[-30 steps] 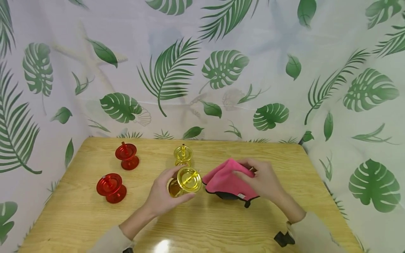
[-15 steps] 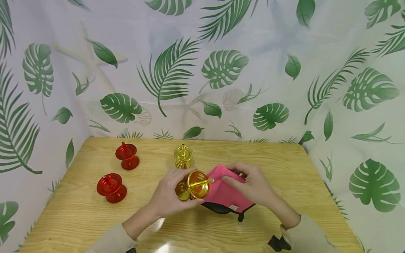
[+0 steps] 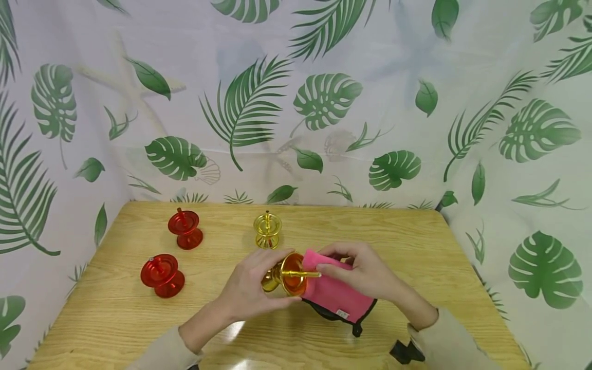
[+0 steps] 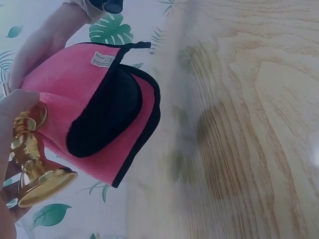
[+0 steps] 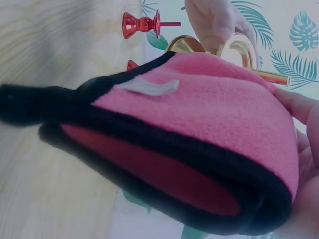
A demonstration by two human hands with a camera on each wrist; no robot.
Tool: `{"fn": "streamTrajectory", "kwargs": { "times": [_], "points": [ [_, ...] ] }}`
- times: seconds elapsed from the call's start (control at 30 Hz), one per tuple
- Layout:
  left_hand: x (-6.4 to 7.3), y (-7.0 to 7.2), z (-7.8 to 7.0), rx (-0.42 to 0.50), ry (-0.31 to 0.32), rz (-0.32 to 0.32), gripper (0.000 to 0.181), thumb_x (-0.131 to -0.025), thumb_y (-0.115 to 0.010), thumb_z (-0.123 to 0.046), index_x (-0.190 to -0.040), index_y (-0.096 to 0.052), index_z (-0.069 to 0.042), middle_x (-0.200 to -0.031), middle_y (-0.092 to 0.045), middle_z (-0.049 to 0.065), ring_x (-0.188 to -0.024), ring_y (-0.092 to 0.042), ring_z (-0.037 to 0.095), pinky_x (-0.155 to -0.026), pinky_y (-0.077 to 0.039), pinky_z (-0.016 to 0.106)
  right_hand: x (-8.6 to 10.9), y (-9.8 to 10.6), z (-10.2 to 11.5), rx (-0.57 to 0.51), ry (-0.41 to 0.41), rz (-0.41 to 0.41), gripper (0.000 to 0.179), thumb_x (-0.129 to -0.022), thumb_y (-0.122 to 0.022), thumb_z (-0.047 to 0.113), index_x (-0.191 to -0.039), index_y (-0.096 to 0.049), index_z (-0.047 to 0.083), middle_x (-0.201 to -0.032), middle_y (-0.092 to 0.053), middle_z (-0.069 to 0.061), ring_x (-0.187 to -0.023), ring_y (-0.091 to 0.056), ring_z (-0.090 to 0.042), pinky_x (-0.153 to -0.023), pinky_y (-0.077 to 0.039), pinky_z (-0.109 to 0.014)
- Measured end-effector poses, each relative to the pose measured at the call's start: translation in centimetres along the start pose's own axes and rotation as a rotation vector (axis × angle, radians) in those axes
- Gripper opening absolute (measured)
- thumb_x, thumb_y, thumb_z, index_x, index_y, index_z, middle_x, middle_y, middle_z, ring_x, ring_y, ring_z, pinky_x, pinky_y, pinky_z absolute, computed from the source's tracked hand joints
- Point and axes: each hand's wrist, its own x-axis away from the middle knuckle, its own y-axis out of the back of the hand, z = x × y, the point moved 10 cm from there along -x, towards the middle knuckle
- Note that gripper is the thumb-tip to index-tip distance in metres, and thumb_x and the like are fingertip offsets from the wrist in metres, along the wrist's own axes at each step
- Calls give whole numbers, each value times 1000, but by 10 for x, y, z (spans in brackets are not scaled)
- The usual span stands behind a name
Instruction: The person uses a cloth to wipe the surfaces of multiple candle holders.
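Note:
A shiny gold candle holder (image 3: 294, 277) with a thin center spike lies tilted in my left hand (image 3: 252, 285), its dish turned toward the right. Fingers and thumb grip it around the body, and its flared foot shows in the left wrist view. My right hand (image 3: 358, 270) pinches a folded pink cloth (image 3: 339, 295) with black edging and a small white label. The cloth's folded end touches the dish of the holder beside the spike. Part of the right hand's fingers is hidden behind the cloth.
Another gold candle holder (image 3: 267, 229) stands upright behind the hands. Two red candle holders (image 3: 184, 228) stand at the left of the wooden table (image 3: 222, 334). A leaf-printed curtain (image 3: 296, 103) rises along the table's back and sides.
My left hand has moved slightly right and tipped the gold candle holder sideways. My right hand has brought the pink cloth left, against the holder's dish.

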Motion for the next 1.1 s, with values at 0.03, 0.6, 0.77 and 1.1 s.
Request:
{"fn": "streamTrajectory", "kwargs": {
  "times": [0.03,0.6,0.77,1.1],
  "points": [
    [0,0,-2,-22,-12,4,83,-73,-95,-44,-143,-62,-13,-124,-75,0,-108,-67,16,-88,-60,31,-2,-1,1,2,4,17,12,-98,-74,15,-109,-80,13,-97,-79,-3,-76,-64,-4,-66,-58,-25],
    [-2,-4,-13,-199,-94,48,82,-67,-97,-51,-136,-69,-17,-110,-74,-3,-105,-68,15,-92,-59,38,-12,-19,13,79,18,132,15,-100,-74,28,-107,-81,17,-97,-81,2,-79,-65,-3,-67,-56,-23],
    [-4,-1,-16,-221,-111,43,83,-65,-96,-53,-135,-70,-16,-109,-74,-3,-102,-68,14,-91,-58,36,-5,-21,34,174,145,56,14,-97,-77,23,-108,-81,15,-93,-79,5,-77,-60,1,-67,-54,-20],
    [-5,1,-20,-177,-126,101,83,-63,-97,-51,-136,-71,-19,-104,-73,-6,-100,-65,12,-91,-56,33,32,-35,87,667,690,-175,14,-91,-83,22,-102,-83,13,-100,-78,1,-79,-70,-10,-67,-58,-18]
  ]
}}
